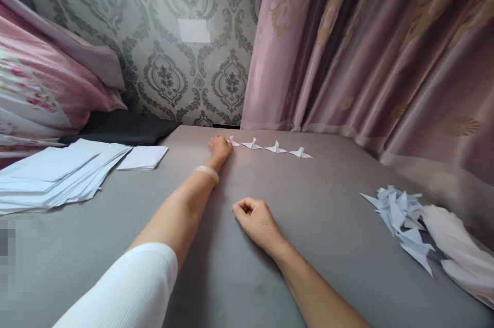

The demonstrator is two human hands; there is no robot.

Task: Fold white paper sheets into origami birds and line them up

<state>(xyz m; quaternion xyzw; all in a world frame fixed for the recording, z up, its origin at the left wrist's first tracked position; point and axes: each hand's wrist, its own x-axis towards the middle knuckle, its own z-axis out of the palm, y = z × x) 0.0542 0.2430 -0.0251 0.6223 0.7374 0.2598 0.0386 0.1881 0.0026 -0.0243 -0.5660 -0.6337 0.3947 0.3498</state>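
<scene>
My left hand (219, 147) reaches to the far end of the table, its fingers curled downward. Whatever it may hold is hidden behind the hand. Right beside it is the leftmost folded white paper crane (232, 141), partly covered by the hand. To the right of that one, more paper cranes stand in a row, among them a crane (252, 144), another crane (276, 148) and the rightmost crane (300, 153). My right hand (258, 220) rests nearer to me, closed with thumb and forefinger together, and nothing shows in it.
Large white paper sheets (57, 173) lie at the left, with a smaller paper stack (142, 158) beside them. A heap of folded paper pieces (399, 209) lies at the right, against a pale cloth (455, 245). A curtain (347, 60) hangs along the table's far right edge.
</scene>
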